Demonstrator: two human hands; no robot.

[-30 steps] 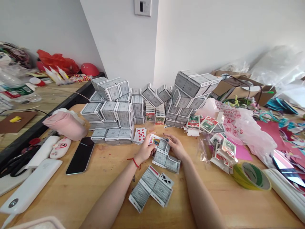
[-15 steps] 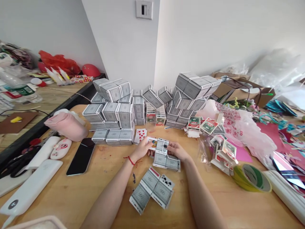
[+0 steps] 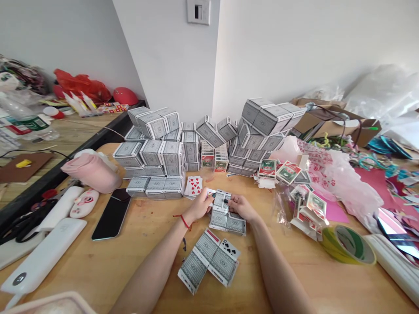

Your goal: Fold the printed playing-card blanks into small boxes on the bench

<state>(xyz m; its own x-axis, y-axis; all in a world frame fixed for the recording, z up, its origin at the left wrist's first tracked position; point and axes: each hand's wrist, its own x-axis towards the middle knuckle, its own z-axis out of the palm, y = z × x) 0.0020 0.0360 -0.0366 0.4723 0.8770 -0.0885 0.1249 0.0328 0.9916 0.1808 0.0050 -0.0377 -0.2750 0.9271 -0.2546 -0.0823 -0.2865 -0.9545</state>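
Note:
My left hand (image 3: 200, 206), with a red string on the wrist, pinches a playing card (image 3: 210, 191) of which only a white edge shows. It is against the left side of a grey-backed folded card block (image 3: 221, 200). My right hand (image 3: 242, 206) grips that block from its right side, thumb on top. Just below sits a joined pair of card blocks (image 3: 227, 221); whether the held block touches it, I cannot tell. Closer to me lies an angled group of card blocks (image 3: 208, 257) with a ten of spades (image 3: 231, 247) showing at its edge. Loose heart cards (image 3: 194, 186) lie beyond my left hand.
Stacked card blocks rise at the back left (image 3: 157, 150) and back right (image 3: 262, 126). On the left are a phone (image 3: 111, 214), a white device (image 3: 44, 253) and a pink pouch (image 3: 91, 173). Opened card boxes (image 3: 309, 207) and yellow tape (image 3: 348, 245) lie right.
My left hand has shifted right and slightly up towards the block. Its card, whose picture face showed before, is now mostly hidden. The right hand has barely moved.

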